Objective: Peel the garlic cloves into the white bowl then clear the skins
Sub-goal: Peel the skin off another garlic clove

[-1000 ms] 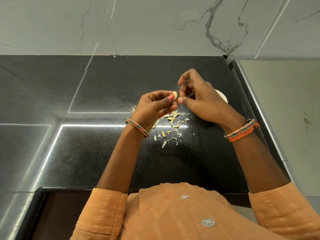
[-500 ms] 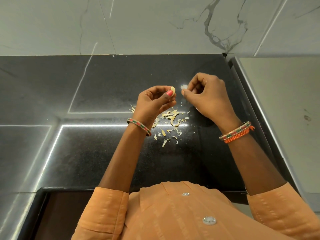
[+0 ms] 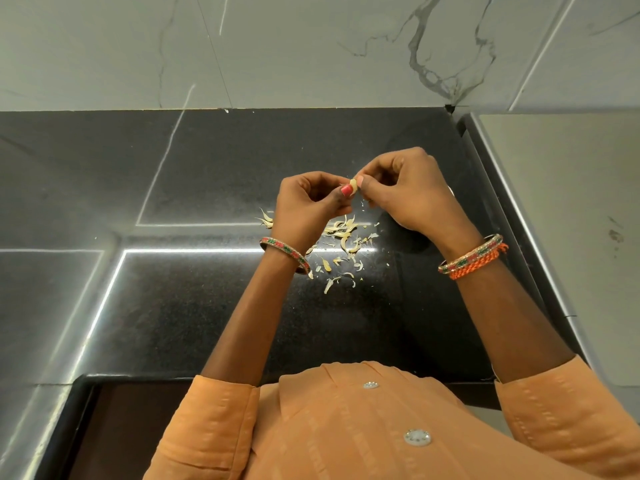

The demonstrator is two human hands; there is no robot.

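Observation:
A small pale garlic clove (image 3: 353, 183) is pinched between the thumb and fingers of my left hand (image 3: 308, 206), held above the black counter. My right hand (image 3: 412, 195) meets it from the right, thumb and fingertips pinching at the clove's tip. A scatter of dry garlic skins (image 3: 341, 244) lies on the counter just below and between my wrists. The white bowl is almost wholly hidden behind my right hand; only a sliver of its rim (image 3: 451, 192) shows.
The black granite counter (image 3: 207, 168) runs back to a marble-tiled wall (image 3: 311, 46). A grey raised surface (image 3: 561, 202) borders the counter on the right. The counter's front edge lies near my orange sleeves.
My right hand, apart from the clove with a bit of skin half a second ago, has come back left and now pinches the clove. My left hand stayed almost still.

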